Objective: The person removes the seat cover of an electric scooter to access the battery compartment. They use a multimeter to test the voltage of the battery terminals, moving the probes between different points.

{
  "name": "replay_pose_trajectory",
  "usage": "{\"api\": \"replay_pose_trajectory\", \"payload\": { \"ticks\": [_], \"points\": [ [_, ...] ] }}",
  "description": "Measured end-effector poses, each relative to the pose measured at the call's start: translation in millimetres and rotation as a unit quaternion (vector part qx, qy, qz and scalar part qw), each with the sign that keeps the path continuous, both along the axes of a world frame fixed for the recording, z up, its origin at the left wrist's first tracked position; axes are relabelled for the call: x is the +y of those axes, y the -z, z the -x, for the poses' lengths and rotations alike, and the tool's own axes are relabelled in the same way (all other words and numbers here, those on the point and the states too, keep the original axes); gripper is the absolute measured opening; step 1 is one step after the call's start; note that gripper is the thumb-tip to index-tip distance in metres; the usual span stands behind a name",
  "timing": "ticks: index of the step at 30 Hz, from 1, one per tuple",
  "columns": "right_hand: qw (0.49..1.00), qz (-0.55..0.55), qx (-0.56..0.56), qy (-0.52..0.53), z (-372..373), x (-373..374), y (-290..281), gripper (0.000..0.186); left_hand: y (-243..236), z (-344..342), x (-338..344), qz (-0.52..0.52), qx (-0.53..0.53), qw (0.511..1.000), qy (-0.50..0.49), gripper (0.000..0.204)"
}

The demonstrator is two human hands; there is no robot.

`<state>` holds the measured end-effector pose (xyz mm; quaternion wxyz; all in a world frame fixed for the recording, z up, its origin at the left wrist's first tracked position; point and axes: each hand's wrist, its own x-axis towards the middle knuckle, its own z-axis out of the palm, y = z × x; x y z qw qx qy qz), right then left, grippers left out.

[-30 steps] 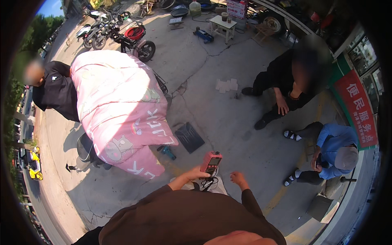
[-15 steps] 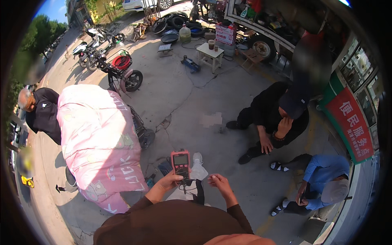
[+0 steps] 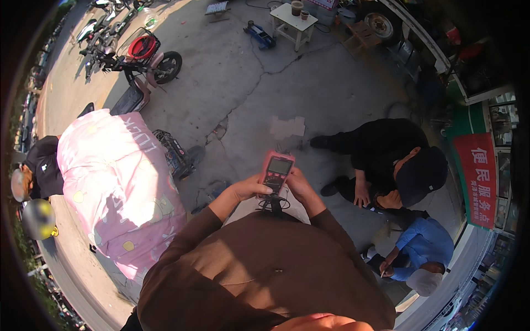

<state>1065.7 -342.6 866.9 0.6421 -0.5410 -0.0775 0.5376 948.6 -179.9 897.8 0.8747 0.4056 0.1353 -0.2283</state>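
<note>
A red multimeter [image 3: 277, 168] with a grey screen and a dial is upright in front of my body. My left hand [image 3: 249, 188] is closed round its lower left side, the thumb lying across the front below the dial. My right hand [image 3: 298, 185] is closed at the meter's right edge, its fingers partly hidden behind it. Black test leads [image 3: 273, 205] hang in loops from the meter's lower end, close against my brown top. Where the leads' tips are I cannot tell.
A scooter under a pink quilted cover [image 3: 118, 187] stands left, a person beyond it. Two seated people [image 3: 381, 160] are at the right. Ahead are a scooter with a red basin [image 3: 142, 47], a blue floor jack [image 3: 259, 34] and a white stool [image 3: 292, 25] holding cups.
My right hand has come in from the right and taken hold of the meter's edge. The meter has risen and tilted slightly. The view has tipped downward.
</note>
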Motion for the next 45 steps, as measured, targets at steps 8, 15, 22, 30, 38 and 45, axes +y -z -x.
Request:
{"api": "replay_pose_trajectory", "payload": {
  "ticks": [8,15,22,30,38,45],
  "points": [
    [0.948,-0.099,0.096,0.285,-198,73,-6,0.025,-38,-143,93,-0.051,-0.064,0.969,-0.233,0.072],
    [0.849,-0.130,0.273,0.433,-457,42,99,0.031,-132,-291,205,-0.063,-0.192,0.927,-0.317,0.065],
    [0.798,0.194,0.332,0.463,-583,6,164,0.048,-242,-521,227,-0.020,-0.313,0.883,-0.349,0.074],
    [0.925,0.074,-0.165,0.334,-696,33,-19,0.074,-247,-771,131,0.018,-0.260,0.953,-0.154,0.068],
    [0.945,-0.211,-0.200,0.149,-767,56,-146,0.048,-225,-960,10,0.094,-0.329,0.938,-0.054,0.069],
    [0.928,0.069,-0.266,0.253,-850,-5,-121,0.022,-235,-1126,-12,0.051,-0.435,0.896,-0.074,0.070]
  ]
}}
